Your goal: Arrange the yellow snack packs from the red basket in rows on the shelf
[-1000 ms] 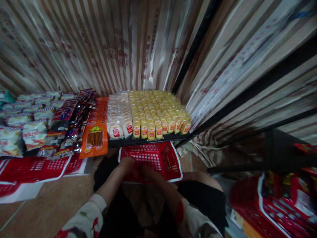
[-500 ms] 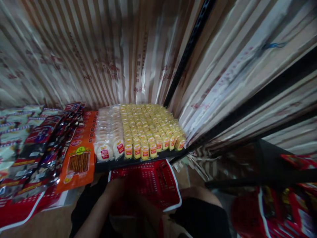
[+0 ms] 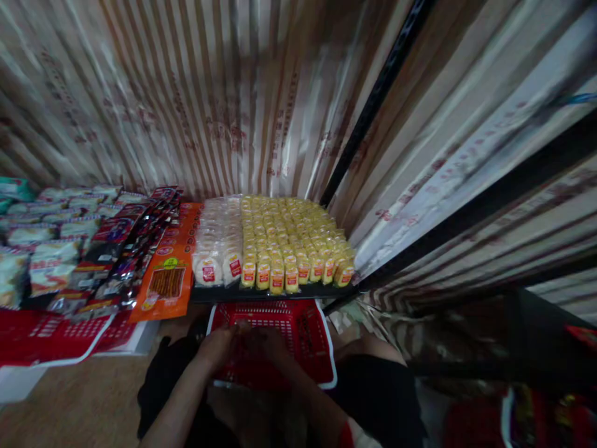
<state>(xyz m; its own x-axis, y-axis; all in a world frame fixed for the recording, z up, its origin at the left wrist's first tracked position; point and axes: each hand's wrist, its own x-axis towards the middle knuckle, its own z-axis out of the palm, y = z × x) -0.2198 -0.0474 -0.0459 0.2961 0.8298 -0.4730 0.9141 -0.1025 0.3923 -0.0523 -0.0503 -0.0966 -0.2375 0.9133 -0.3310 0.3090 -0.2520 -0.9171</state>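
Note:
My left hand (image 3: pixel 220 346) and my right hand (image 3: pixel 270 345) are close together over a red plastic basket (image 3: pixel 303 370) with a white rim, which sits between my knees. The fingers of both hands look curled in towards each other. Shadow and blur hide what is between them, if anything. Just beyond the basket, a black shelf (image 3: pixel 228 294) bears rows of small yellow wrapped snack packs (image 3: pixel 289 242). Beside these stand rows of white round wrapped snacks (image 3: pixel 217 246).
Left of the white snacks lie an orange snack bag (image 3: pixel 170 267), dark glossy packets (image 3: pixel 116 249) and pale packets (image 3: pixel 53 261). A second red basket (image 3: pixel 51 339) is under them. A striped plastic sheet (image 3: pixel 209 93) hangs behind. A black post (image 3: pixel 368 118) rises at the shelf's right corner.
The view has shifted, so the shelf goods appear farther right and more of the left side shows. Both hands are still together over the basket, and my right forearm shows more clearly.

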